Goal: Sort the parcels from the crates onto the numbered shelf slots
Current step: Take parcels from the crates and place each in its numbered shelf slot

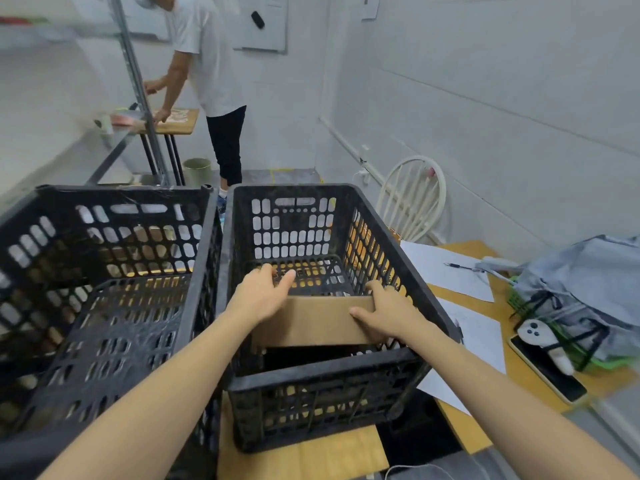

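Two black slotted crates stand side by side on a wooden table. Inside the right crate (408, 358) lies a flat brown cardboard parcel (311, 322). My left hand (265, 292) grips the parcel's far left corner, fingers curled over its back edge. At the parcel's right end my right hand (384, 313) holds it, thumb on top and fingers round the side. The left crate (204, 244) shows no parcel inside. A metal shelf post (136, 81) rises behind the left crate; no slot numbers are readable.
A person in a white shirt (204, 53) stands at a small wooden stand (180, 123) beyond the crates. A white chair (414, 199) stands by the right wall. Papers (446, 271), a pen, a grey bag (585, 282) and a phone (550, 368) lie on the table to the right.
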Action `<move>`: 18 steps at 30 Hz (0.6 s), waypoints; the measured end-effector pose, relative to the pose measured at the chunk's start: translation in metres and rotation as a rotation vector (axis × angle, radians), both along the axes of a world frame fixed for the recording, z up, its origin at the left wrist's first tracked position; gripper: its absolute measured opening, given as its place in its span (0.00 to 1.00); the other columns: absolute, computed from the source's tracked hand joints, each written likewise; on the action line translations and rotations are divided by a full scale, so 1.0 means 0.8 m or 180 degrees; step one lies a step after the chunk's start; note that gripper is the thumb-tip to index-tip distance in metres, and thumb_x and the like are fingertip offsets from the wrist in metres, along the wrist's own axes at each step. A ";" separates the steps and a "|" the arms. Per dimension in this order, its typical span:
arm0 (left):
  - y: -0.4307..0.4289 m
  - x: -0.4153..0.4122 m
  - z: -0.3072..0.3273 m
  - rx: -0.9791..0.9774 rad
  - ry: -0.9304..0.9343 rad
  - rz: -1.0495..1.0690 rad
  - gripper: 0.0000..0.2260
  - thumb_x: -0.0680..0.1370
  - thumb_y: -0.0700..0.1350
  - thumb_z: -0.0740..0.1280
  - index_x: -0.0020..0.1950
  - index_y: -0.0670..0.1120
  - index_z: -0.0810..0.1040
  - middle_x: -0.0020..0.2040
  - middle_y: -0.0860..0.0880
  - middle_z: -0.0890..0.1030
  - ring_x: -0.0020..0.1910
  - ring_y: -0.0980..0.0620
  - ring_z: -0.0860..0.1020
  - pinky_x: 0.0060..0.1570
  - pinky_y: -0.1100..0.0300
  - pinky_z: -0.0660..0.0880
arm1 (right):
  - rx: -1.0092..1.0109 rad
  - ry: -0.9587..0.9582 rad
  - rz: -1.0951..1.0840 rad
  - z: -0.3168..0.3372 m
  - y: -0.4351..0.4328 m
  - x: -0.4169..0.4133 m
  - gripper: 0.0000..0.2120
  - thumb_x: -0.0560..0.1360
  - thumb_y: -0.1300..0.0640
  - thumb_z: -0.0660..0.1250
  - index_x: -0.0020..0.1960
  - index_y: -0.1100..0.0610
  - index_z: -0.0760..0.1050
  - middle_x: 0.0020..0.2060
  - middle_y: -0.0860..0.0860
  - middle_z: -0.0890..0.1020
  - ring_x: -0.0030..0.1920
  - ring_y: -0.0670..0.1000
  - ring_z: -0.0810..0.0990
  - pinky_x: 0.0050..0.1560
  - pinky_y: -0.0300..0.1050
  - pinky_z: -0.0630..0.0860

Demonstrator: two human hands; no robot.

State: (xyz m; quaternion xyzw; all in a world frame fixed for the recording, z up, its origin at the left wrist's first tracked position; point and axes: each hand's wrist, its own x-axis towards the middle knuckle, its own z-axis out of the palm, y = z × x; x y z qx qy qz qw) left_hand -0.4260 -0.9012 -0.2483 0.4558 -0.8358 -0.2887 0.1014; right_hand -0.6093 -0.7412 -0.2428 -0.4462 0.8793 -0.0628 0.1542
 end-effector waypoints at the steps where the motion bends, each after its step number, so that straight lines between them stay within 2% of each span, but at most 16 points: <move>1: 0.002 0.000 0.002 -0.0023 0.0176 0.0076 0.28 0.80 0.63 0.55 0.71 0.44 0.68 0.68 0.42 0.72 0.65 0.43 0.72 0.60 0.51 0.69 | -0.0144 -0.0020 -0.0052 0.002 0.001 0.002 0.32 0.77 0.38 0.62 0.73 0.54 0.59 0.66 0.57 0.70 0.61 0.57 0.75 0.56 0.49 0.74; 5: 0.005 0.000 0.009 0.0257 0.0454 0.0272 0.30 0.79 0.63 0.57 0.75 0.46 0.63 0.73 0.43 0.64 0.69 0.43 0.68 0.64 0.50 0.67 | -0.0507 -0.0172 -0.0071 0.010 0.000 0.010 0.36 0.75 0.37 0.65 0.74 0.52 0.56 0.68 0.57 0.66 0.63 0.55 0.73 0.55 0.46 0.73; 9: 0.001 0.000 0.013 0.0701 0.0414 0.0455 0.33 0.79 0.65 0.55 0.77 0.47 0.59 0.73 0.41 0.67 0.69 0.41 0.68 0.64 0.49 0.67 | -0.0710 -0.0368 -0.0140 0.016 -0.002 0.010 0.37 0.73 0.39 0.68 0.74 0.53 0.57 0.69 0.55 0.63 0.65 0.54 0.70 0.53 0.41 0.68; 14: 0.000 -0.001 0.017 0.0967 0.0683 0.0651 0.32 0.79 0.63 0.58 0.77 0.48 0.58 0.74 0.41 0.67 0.70 0.42 0.68 0.65 0.50 0.66 | -0.1084 -0.0648 -0.0307 0.014 -0.003 0.004 0.38 0.70 0.39 0.72 0.71 0.52 0.59 0.65 0.53 0.62 0.64 0.53 0.69 0.61 0.46 0.73; 18: -0.004 -0.001 0.017 0.0961 0.0721 0.0753 0.32 0.78 0.63 0.61 0.77 0.49 0.59 0.73 0.42 0.68 0.69 0.41 0.69 0.63 0.51 0.67 | -0.1305 -0.0670 -0.0341 0.017 -0.004 0.002 0.38 0.69 0.41 0.74 0.70 0.52 0.59 0.64 0.53 0.61 0.64 0.53 0.68 0.64 0.48 0.72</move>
